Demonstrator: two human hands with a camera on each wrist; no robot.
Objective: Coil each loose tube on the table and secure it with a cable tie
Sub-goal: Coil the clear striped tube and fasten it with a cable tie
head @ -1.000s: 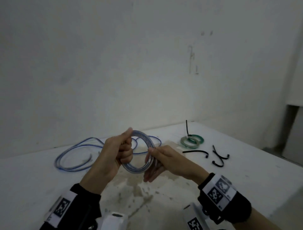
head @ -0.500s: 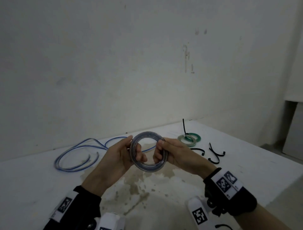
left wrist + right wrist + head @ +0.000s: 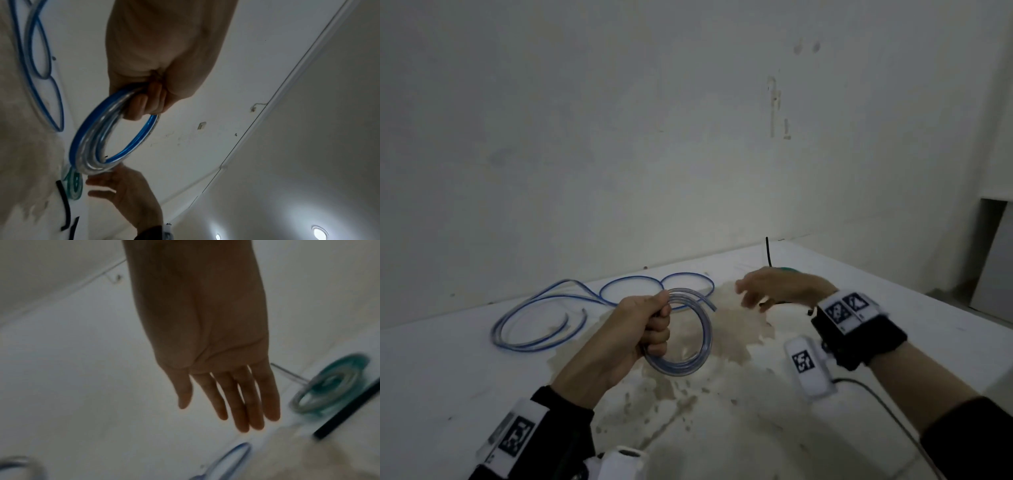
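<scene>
My left hand (image 3: 652,327) grips a small coil of clear, blue-striped tube (image 3: 690,359) above the stained middle of the white table (image 3: 825,428); its free end sticks out to the right. In the left wrist view my fingers (image 3: 144,105) curl round the coil (image 3: 92,139). My right hand (image 3: 765,291) is open and empty, its fingers (image 3: 238,402) straight, hovering near the green tied coil (image 3: 329,386) and a black cable tie (image 3: 347,412). A long loose blue tube (image 3: 544,325) lies at the back left.
The green coil's tie tail (image 3: 768,251) stands upright behind my right hand. More black cable ties (image 3: 64,206) lie beside the green coil (image 3: 74,183). A white wall runs along the table's far edge. The table's right edge drops to the floor.
My right hand has let go of the coil and moved right toward the green coil and ties. My left hand now holds the coil alone, lower and further left.
</scene>
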